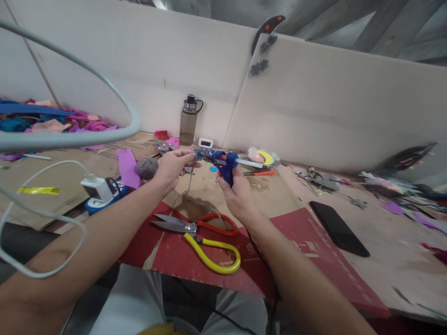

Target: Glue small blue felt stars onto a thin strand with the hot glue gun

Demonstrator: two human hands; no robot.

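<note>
My right hand (239,193) is wrapped round the handle of a blue hot glue gun (226,163), held above the work board. A clear glue stick (249,163) pokes out of its back end, and its nozzle points left. At the nozzle, my left hand (178,164) is closed in a pinch on grey yarn (190,182), which hangs down toward the board. Anything else between those fingertips is too small to make out. Below both hands lie scissors (178,225) with one red and one yellow handle, blades apart and pointing left.
A red and tan cardboard sheet (296,242) covers the table middle. Left are a grey yarn ball (147,168), a white charger (98,189) and felt scraps (87,122). A bottle (188,121) stands behind. A phone (338,228) lies right. A white cable (115,93) loops close to the camera.
</note>
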